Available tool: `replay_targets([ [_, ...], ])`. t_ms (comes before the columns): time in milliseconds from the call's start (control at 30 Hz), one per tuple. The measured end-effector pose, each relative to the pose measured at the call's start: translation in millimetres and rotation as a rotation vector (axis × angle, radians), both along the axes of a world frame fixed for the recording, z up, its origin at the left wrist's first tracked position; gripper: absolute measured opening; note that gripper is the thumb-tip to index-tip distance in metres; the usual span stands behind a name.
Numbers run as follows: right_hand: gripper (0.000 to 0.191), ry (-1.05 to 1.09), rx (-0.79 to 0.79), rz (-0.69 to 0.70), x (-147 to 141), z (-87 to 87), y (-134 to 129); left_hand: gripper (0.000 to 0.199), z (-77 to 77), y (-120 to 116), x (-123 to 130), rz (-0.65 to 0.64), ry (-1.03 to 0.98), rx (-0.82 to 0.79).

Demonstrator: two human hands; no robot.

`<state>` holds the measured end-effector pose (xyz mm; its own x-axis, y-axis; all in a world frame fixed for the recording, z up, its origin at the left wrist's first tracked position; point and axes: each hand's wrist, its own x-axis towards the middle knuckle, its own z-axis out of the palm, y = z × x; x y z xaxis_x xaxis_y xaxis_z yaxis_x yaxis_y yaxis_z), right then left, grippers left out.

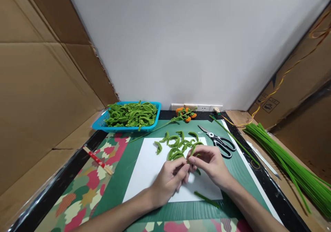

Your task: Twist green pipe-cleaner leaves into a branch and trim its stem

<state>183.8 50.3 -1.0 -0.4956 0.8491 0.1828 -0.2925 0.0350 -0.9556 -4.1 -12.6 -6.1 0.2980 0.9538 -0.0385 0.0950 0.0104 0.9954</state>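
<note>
My left hand [172, 178] and my right hand [208, 163] meet above a white sheet [144, 171] on a green mat. Both have their fingers pinched together. A green fuzzy strip [193, 150] rises from the right hand's fingertips, and a bit of green shows below that hand. What the left fingertips hold is hidden. Several curled green fuzzy pieces [173, 141] lie on the sheet just beyond the hands. A short straight green stem [207, 199] rests across the sheet's near edge.
A blue basket [124, 129] heaped with green pieces stands back left. Orange flowers [188, 119] on a stem lie at the back. Black-handled scissors [219, 142], a thin blade [263, 159] and a bundle of green stems [292, 170] are on the right. Wrapped chopsticks [97, 160] lie left.
</note>
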Motion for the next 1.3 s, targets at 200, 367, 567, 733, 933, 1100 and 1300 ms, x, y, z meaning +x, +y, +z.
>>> replay_targets([
  [200, 0.031, 0.003, -0.045, -0.095, 3.6, 2.4, 4.6, 0.039, 3.0, 4.1, 1.1, 0.051, -0.034, -0.008],
  [367, 0.034, -0.012, -0.097, -0.021, 4.8, 0.4, 4.3, 0.048, 1.0, 5.3, 1.5, 0.155, -0.076, 0.075],
  [567, 0.035, -0.038, -0.15, 0.165, 3.6, 3.3, 1.0, 0.076, 1.8, 2.6, 0.9, 0.103, -0.005, 0.088],
  [733, 0.037, -0.064, -0.179, 0.222, 4.0, 2.6, 2.4, 0.076, 3.1, 2.0, 1.2, 0.068, 0.028, 0.088],
  [933, 0.038, -0.081, -0.191, 0.237, 7.4, 5.8, 2.9, 0.08, 0.9, 2.5, 0.8, 0.06, 0.033, 0.099],
  [1100, 0.039, -0.108, -0.209, 0.24, 8.7, 6.7, 2.8, 0.069, 4.7, 2.3, 2.2, 0.032, 0.068, 0.119],
  [1300, 0.038, -0.085, -0.219, 0.23, 8.7, 6.1, 3.2, 0.051, 3.8, 1.4, 2.7, 0.012, 0.071, 0.193],
])
